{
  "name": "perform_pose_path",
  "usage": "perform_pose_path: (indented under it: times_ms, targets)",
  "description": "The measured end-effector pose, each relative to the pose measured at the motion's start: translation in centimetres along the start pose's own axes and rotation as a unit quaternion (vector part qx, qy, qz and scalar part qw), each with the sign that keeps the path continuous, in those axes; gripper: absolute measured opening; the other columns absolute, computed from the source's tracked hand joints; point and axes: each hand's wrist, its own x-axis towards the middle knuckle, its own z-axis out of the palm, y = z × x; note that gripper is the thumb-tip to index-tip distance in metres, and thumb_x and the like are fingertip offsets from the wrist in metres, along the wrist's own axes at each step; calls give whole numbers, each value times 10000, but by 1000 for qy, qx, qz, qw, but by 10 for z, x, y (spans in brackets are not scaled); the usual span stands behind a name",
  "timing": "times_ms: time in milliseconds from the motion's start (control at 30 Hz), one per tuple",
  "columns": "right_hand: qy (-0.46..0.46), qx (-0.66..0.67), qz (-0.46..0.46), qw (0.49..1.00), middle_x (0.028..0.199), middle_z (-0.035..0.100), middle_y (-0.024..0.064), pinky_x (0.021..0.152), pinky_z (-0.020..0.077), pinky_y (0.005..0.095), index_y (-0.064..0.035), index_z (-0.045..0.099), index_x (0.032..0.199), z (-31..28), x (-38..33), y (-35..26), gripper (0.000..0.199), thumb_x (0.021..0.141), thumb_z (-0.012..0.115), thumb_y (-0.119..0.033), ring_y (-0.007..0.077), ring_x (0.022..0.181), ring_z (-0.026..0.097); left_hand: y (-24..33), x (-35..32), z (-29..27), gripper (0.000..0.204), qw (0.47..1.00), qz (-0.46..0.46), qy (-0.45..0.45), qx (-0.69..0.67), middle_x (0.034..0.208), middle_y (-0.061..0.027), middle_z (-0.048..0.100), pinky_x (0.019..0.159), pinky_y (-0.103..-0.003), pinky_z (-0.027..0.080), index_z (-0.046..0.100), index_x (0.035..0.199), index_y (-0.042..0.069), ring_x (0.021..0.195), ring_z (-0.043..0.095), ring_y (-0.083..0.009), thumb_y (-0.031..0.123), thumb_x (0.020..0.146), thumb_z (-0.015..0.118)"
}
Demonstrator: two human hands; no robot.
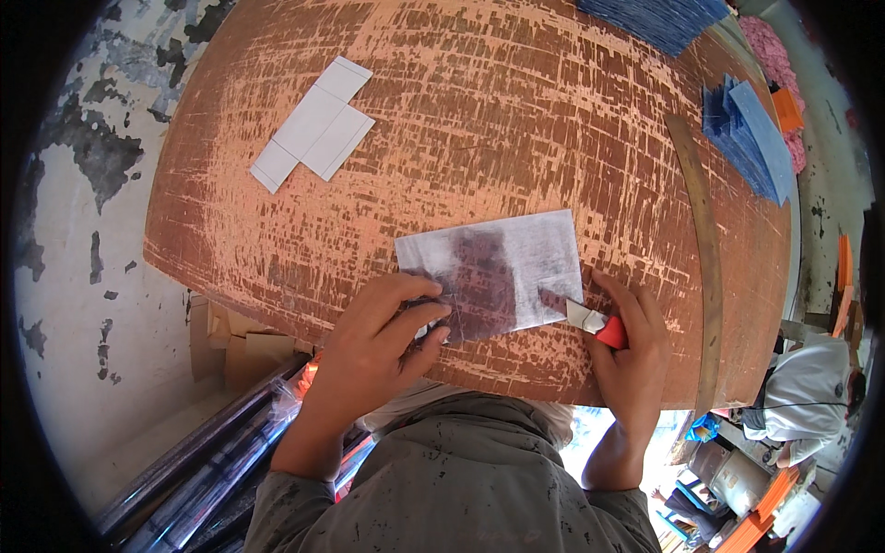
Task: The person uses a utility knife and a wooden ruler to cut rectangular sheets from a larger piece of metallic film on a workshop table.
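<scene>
A thin, shiny, translucent plastic sheet (489, 276) lies on the scratched brown board in front of me. The board shows through its darker middle. The fingers of my left hand (383, 332) are curled closed over the sheet's lower left corner, and what lies under the fingertips is partly hidden. My right hand (631, 341) is closed around the red handle of a knife (585, 317), which has a whitish section ahead of the handle. Its blade points left and rests over the sheet's lower right part. Farther off to the left lies a white card template (318, 124) with ruled lines.
A long metal ruler (701, 258) lies along the right of the board (516, 120). Blue sheets (751, 138) are stacked at the far right, with another blue pile (659, 20) at the far edge. Long wrapped rolls (207, 461) lean below left. Another person (811, 392) is at the right.
</scene>
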Motion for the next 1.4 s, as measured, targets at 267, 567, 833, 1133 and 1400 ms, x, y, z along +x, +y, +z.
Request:
perform_pose_path:
  times_ms: [267, 567, 833, 1133, 1400]
  targets:
    - [2, -6, 4, 1000, 1127, 652, 149, 906, 538, 455, -90, 721, 1394, 0, 0, 0, 741, 685, 816, 105, 367, 1024, 674, -6, 1, 1, 281, 999, 38, 2, 29, 1203, -81, 721, 930, -444, 599, 762, 1066, 25, 1123, 721, -314, 43, 810, 875]
    - [-8, -19, 12, 1000, 1235, 685, 174, 990, 544, 470, -111, 727, 1397, 0, -1, 1, 739, 694, 832, 89, 403, 1146, 686, -2, 6, 10, 237, 989, 72, 25, 128, 1119, -68, 723, 811, -425, 563, 731, 1000, 79, 989, 727, -294, 50, 815, 876]
    - [13, -13, -14, 1000, 1091, 632, 153, 846, 560, 484, -154, 730, 1399, 3, -1, 5, 760, 671, 831, 41, 380, 985, 689, -3, 0, 0, 194, 999, 18, -17, 44, 1235, -49, 671, 946, -451, 492, 664, 1028, 102, 1112, 652, -288, 104, 901, 810]
    - [9, -8, -14, 1000, 1063, 629, 150, 826, 550, 496, -149, 732, 1394, 2, 0, 5, 760, 665, 824, 42, 381, 967, 681, -1, 1, -7, 294, 996, 25, 18, 87, 1131, -18, 719, 880, -402, 464, 786, 1143, 120, 1042, 682, -247, 114, 856, 852]
    - [23, 1, -21, 1000, 1057, 624, 152, 838, 547, 490, -139, 730, 1394, 2, 0, 3, 758, 666, 824, 50, 383, 967, 679, -3, -3, -4, 245, 988, 55, 9, 141, 1093, 7, 713, 872, -389, 462, 777, 1087, 123, 1015, 679, -227, 129, 853, 850]
